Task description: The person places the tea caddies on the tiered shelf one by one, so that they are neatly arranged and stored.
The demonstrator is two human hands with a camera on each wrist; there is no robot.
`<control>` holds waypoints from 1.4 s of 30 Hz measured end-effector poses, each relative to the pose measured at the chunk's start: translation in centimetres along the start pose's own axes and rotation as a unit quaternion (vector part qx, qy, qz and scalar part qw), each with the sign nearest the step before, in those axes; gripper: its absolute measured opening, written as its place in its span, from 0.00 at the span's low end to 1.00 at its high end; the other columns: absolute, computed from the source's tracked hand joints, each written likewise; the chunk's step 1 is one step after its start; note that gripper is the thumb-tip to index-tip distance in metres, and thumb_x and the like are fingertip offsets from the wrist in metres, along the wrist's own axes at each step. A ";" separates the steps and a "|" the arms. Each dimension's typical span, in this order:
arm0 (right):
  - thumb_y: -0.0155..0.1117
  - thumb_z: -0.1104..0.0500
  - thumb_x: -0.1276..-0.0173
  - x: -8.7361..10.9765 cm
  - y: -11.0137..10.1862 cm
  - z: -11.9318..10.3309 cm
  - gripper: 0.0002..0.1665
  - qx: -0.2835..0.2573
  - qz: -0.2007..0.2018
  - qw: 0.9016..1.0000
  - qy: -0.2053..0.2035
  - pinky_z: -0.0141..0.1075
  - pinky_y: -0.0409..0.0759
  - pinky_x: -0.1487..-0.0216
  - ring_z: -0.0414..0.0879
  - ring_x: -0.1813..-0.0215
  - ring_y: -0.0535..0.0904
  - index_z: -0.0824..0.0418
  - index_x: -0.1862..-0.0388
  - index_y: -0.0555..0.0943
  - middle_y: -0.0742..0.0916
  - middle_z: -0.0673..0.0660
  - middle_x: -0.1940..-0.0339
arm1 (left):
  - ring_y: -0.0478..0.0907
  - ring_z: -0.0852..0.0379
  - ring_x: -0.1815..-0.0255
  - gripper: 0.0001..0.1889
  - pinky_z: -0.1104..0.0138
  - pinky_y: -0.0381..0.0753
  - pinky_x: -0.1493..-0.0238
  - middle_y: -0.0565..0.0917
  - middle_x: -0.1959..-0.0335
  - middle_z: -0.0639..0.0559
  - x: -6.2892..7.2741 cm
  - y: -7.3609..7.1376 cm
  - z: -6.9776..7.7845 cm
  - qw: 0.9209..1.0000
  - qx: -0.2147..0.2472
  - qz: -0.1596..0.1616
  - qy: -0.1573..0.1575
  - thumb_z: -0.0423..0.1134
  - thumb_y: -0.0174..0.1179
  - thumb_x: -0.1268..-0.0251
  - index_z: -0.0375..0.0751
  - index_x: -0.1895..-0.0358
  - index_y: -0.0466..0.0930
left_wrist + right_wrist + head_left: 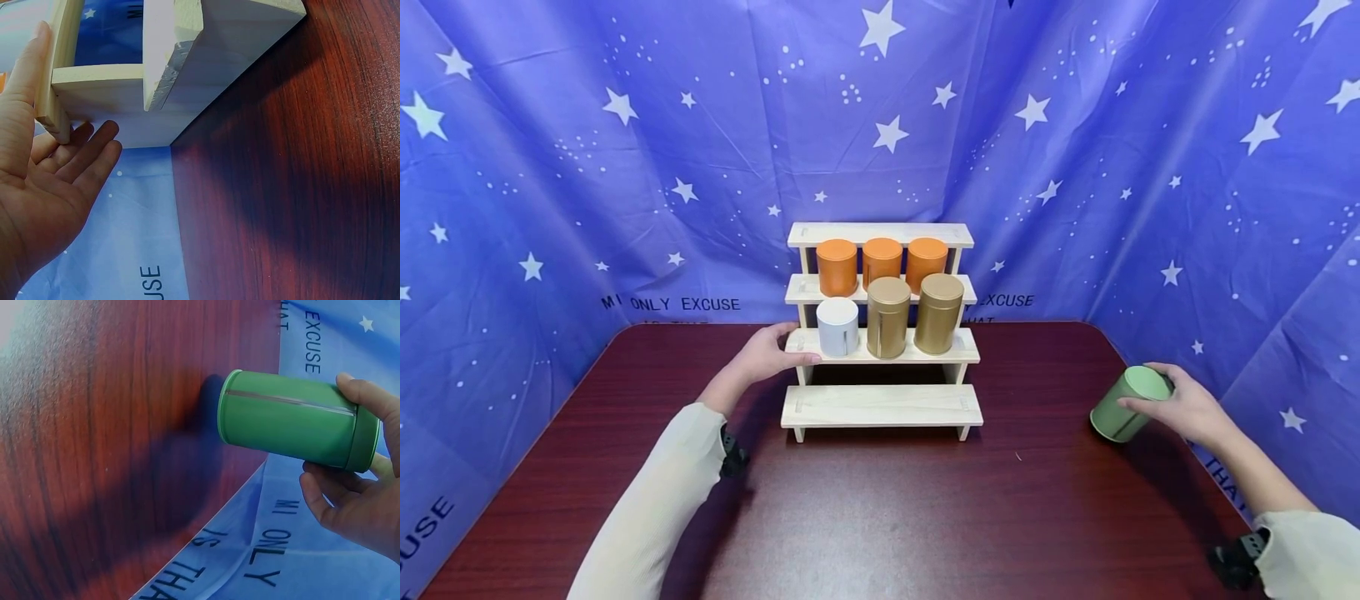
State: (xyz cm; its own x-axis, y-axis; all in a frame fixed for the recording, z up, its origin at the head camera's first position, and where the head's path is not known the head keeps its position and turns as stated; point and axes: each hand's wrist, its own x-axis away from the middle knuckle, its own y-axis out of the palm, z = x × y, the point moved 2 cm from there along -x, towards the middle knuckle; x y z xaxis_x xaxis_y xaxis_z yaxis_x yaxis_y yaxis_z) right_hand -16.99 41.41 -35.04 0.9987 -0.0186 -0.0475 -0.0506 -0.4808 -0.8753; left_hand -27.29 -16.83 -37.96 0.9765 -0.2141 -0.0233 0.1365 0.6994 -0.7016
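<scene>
My left hand (767, 354) holds the left end of a middle step of the pale wooden tiered display stand (882, 406). In the left wrist view the thumb lies along the board while the fingers curl in at its underside. Far to the right, my right hand (1197, 408) grips a green tin (1122, 412) around its lidded end. The tin tilts, its bottom edge low over the table. In the right wrist view a seam line runs along the tin's side (287, 422).
Three orange tins, one of them the left orange tin (837, 268), stand on an upper step. On the step below are a white tin (838, 327) and two gold tins (888, 318). A starry blue curtain (715, 125) surrounds the dark red table (880, 517).
</scene>
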 end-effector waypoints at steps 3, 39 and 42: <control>0.67 0.43 0.42 -0.1 0.1 -0.8 0.49 -0.002 0.000 1.000 -0.006 0.36 0.69 0.64 0.58 0.54 0.73 0.73 0.35 0.60 0.76 0.74 0.49 | 0.76 0.48 0.49 0.47 0.55 0.75 0.46 0.79 0.47 0.39 0.0 0.0 0.0 1.000 0.003 0.001 0.000 0.59 0.70 0.56 0.31 0.36 0.65; 0.71 0.43 0.46 -2.6 2.0 -9.9 0.47 -0.031 -0.011 0.995 -0.090 0.44 0.70 0.54 0.57 0.51 0.75 0.65 0.35 0.64 0.80 0.66 0.51 | 0.72 0.45 0.41 0.50 0.52 0.70 0.39 0.73 0.38 0.36 0.0 -0.1 0.1 1.000 -0.012 -0.003 -0.015 0.61 0.69 0.57 0.31 0.34 0.63; 0.72 0.44 0.47 -2.6 2.3 -10.9 0.45 -0.035 -0.010 0.994 -0.105 0.44 0.71 0.54 0.56 0.52 0.76 0.63 0.36 0.66 0.81 0.65 0.52 | 0.71 0.44 0.40 0.50 0.52 0.69 0.38 0.73 0.38 0.36 0.0 -0.1 0.1 1.000 -0.012 0.000 -0.009 0.60 0.70 0.56 0.30 0.34 0.63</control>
State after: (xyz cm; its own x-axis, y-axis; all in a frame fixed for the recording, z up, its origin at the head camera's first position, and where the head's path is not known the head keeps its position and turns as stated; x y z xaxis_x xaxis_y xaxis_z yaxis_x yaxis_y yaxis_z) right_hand -19.64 30.76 -31.67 0.9759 0.1701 -0.1366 -0.0239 -0.5388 -0.8421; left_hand -27.28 -16.83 -37.84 0.9795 -0.2012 -0.0102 0.1329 0.6833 -0.7179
